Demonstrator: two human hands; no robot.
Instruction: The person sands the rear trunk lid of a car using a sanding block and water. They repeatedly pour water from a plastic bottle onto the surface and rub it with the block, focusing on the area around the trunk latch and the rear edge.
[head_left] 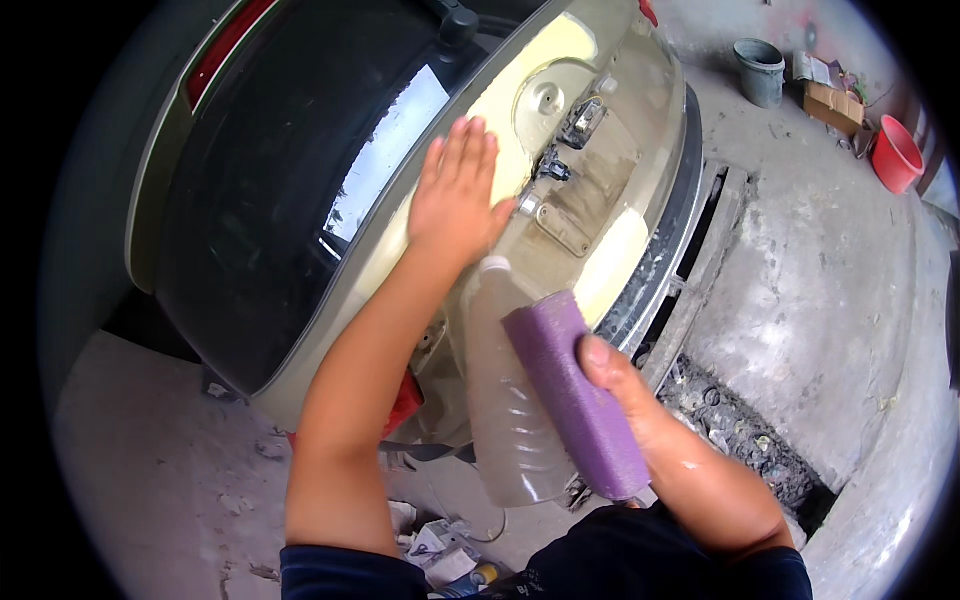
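Sanding block (577,397), oblong, grainy purple

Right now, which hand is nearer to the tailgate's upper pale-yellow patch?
Left. The left hand lies flat on the upper pale-yellow patch; the right hand is away from it, lower right, gripping a purple sanding block.

Down we look from the wearer's head, a single wide fisheye view tipped steeply forward! Both forearms (365,340) loom close from the lower edge, the car's rear (375,195) just beyond, concrete floor (810,300) stretching off right.
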